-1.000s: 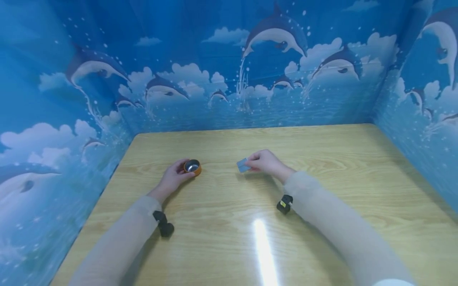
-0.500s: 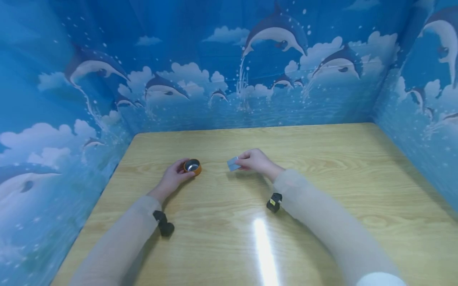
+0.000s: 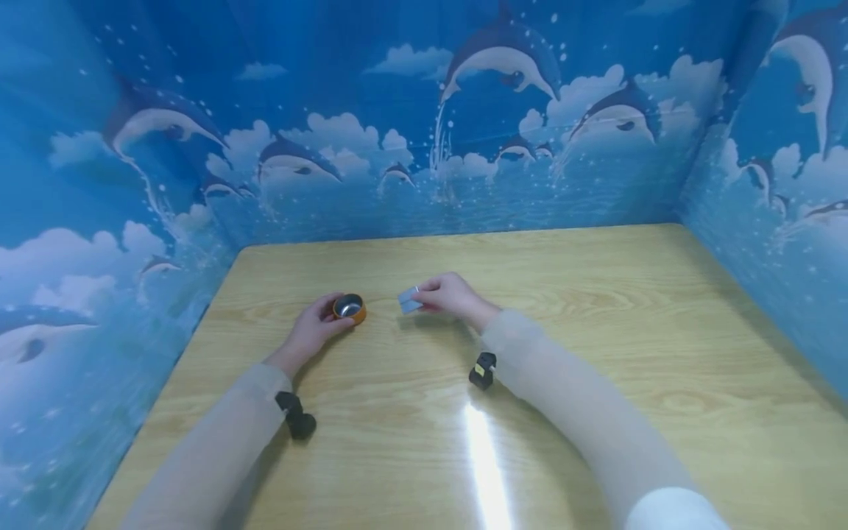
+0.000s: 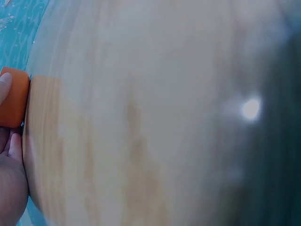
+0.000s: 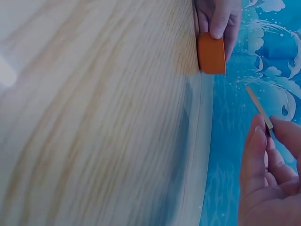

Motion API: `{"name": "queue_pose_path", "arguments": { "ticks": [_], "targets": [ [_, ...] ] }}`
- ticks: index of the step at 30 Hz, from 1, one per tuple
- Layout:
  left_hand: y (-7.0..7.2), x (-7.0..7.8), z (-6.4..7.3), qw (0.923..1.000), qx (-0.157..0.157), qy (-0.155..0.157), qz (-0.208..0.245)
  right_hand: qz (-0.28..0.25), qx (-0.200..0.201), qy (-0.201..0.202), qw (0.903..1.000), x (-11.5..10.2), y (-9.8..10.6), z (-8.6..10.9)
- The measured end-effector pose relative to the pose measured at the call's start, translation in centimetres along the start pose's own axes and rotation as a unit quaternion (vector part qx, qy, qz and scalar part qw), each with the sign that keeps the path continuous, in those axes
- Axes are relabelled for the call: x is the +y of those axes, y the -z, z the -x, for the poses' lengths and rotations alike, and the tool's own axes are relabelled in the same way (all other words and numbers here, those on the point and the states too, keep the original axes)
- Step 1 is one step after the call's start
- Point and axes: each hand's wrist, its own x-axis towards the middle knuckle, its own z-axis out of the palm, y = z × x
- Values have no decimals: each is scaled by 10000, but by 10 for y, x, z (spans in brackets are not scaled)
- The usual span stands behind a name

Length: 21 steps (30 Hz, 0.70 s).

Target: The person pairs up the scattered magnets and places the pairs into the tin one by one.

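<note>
A small round orange bowl with a shiny metal inside sits upright on the wooden table at centre-left. My left hand holds it from the left, thumb on the near side and fingers on the far side. To the right of the bowl, my right hand pinches a small flat grey-blue square piece between thumb and fingers, raised off the table. Seen edge-on in the right wrist view, the square piece is thin with a pale side. Only part of the orange bowl appears in the left wrist view.
The light wooden table is bordered at the back and sides by a blue dolphin-print backdrop. Black wrist cameras hang from both sleeves. A bright light streak reflects off the tabletop.
My right hand has moved left with the square piece, closer to the bowl. The left hand keeps its hold on the bowl. The head view has shifted slightly.
</note>
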Motion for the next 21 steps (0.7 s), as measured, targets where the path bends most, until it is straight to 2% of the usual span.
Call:
{"name": "queue_pose_path", "arguments": {
  "ticks": [15,21],
  "targets": [
    [-1,2,1,9997,137,-108,-147,-292,-134,235,9992,-11,-31,-19],
    [-2,1,-1,9999,111,-79,29,-380,-122,257,9989,-14,-39,-24]
  ]
}}
